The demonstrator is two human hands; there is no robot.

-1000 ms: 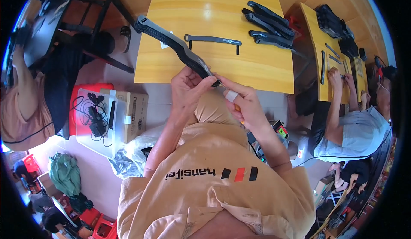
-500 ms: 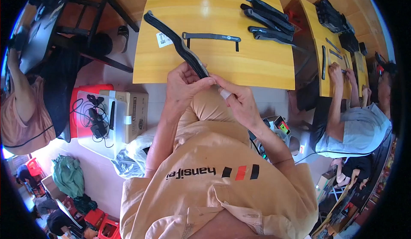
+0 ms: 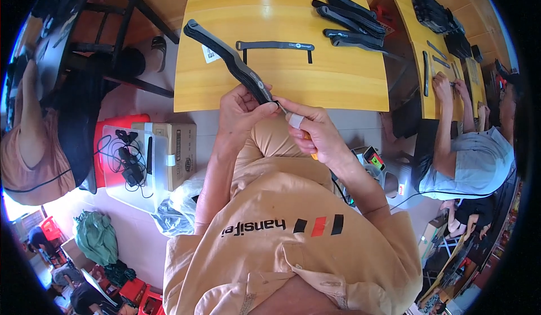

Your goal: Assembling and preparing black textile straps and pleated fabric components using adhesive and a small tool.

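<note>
My left hand (image 3: 243, 112) is closed around the near end of a bundle of black and grey straps (image 3: 225, 54), which slants up to the left over the table. Its thumb presses on the end of the bundle. Close beside it, my right hand (image 3: 316, 130) grips a thin metal tool with an orange handle (image 3: 314, 156); its tip meets the strap ends, and its exact kind is hidden by the fingers. White tape wraps one right finger. A single grey strap (image 3: 276, 46) with a looped end lies across the table, above two short black strips.
Several bundled straps (image 3: 352, 21) lie at the far right of the yellow table (image 3: 338, 84). A white label (image 3: 211, 55) is beside the held bundle. Left of me stand a clear bin (image 3: 160, 168) with black cables and a carton (image 3: 183, 140). People work on either side.
The held bundle has turned, so a grey strap face with a printed mark now shows. My right hand has shifted slightly, revealing the orange handle and metal tip.
</note>
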